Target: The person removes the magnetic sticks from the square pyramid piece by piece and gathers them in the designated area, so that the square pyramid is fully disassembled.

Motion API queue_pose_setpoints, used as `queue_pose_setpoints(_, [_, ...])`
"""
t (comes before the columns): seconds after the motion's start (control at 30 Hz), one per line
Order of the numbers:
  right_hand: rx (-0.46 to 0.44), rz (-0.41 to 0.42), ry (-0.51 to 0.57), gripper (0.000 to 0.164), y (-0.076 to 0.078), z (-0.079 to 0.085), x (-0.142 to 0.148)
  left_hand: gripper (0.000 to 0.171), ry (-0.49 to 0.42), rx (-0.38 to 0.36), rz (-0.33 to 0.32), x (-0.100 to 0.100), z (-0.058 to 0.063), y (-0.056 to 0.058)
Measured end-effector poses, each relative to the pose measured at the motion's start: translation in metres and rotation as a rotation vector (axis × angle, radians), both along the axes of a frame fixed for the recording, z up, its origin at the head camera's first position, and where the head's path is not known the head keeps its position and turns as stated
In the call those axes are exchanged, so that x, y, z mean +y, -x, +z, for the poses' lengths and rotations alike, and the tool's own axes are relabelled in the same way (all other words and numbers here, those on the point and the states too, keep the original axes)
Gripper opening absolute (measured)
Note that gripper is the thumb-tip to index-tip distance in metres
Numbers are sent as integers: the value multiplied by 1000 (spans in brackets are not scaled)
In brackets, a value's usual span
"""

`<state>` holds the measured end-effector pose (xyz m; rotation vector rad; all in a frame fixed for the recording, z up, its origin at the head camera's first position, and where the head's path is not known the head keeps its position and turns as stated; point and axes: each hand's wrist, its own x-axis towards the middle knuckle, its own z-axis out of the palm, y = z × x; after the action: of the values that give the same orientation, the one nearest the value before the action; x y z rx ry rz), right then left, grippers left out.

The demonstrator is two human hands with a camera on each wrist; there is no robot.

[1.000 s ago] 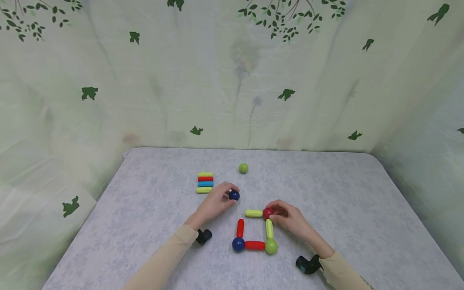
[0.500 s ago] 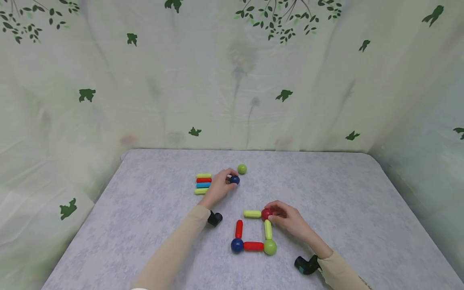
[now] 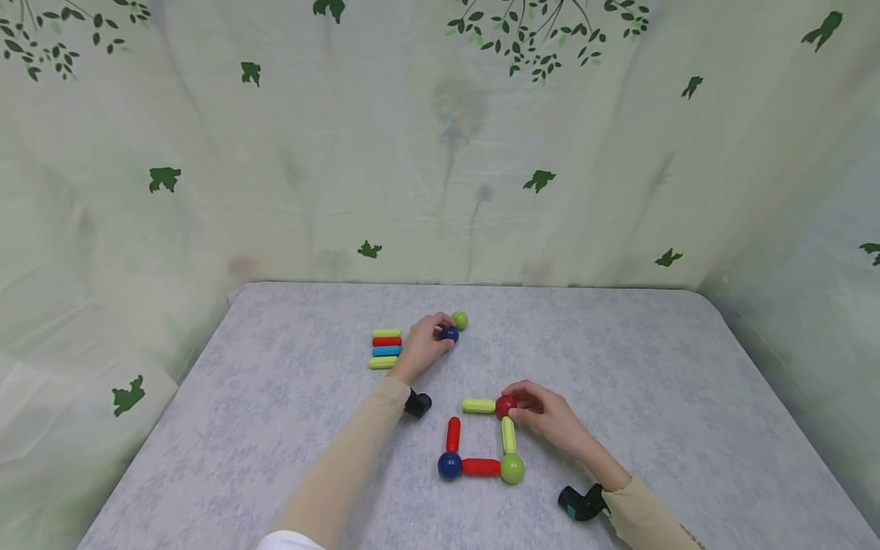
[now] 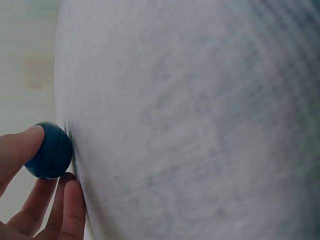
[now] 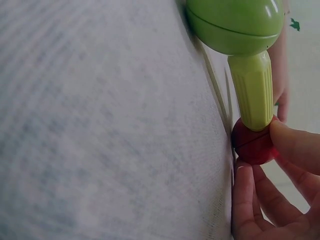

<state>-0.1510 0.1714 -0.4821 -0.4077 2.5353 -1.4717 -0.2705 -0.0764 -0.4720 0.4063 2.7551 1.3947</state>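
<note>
My left hand (image 3: 426, 344) pinches a dark blue ball (image 3: 450, 334) between thumb and fingers, right beside a loose green ball (image 3: 460, 320) near the back of the table. In the left wrist view the blue ball (image 4: 50, 151) sits under the thumb, close to the cloth. My right hand (image 3: 546, 412) holds a red ball (image 3: 505, 406), the corner of a joined shape. From that ball run two yellow-green rods, one leftward (image 3: 478, 406) and one toward me (image 3: 508, 435) to a green ball (image 3: 512, 468). A red rod (image 3: 481, 467) links it to another blue ball (image 3: 450, 466) bearing an upright-pointing red rod (image 3: 453, 435).
Left of my left hand several short rods (image 3: 386, 351) in yellow-green, red and blue lie in a stack of rows. A grey cloth-covered table (image 3: 619, 367) carries everything. A pale curtain (image 3: 385, 153) with leaf prints hangs behind its back edge.
My left hand has carried the blue ball away from me, toward the back of the table, up beside the loose green ball. The right hand stays on the red ball.
</note>
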Motion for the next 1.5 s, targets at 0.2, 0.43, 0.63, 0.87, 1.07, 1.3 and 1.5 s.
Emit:
queue_pose_setpoints(0.2, [-10, -1, 1, 24, -1, 0, -1, 29, -33, 12, -12, -3, -1, -1])
queue_pose_setpoints(0.43, [-18, -10, -2, 24, -1, -1, -1, 29, -79, 122, -61, -14, -6, -10])
queue_pose_setpoints(0.63, [-15, -3, 1, 24, 0, -1, 0, 25, -125, 62, -282, -23, 4, -31])
queue_pose_setpoints(0.87, [-5, 8, 9, 23, 1, -1, 1, 24, -69, -71, -565, -18, 10, -57])
queue_pose_setpoints(1.07, [7, 19, 26, 23, 1, -1, 1, 27, -34, -125, -607, -8, 9, -72])
queue_pose_setpoints(1.3, [-1, 15, 23, 24, 1, -1, 0, 27, 129, -11, -589, 6, 7, -78])
queue_pose_setpoints(1.5, [4, 14, 18, 23, 1, -1, 0, 23, 229, 85, -553, 12, 7, -79])
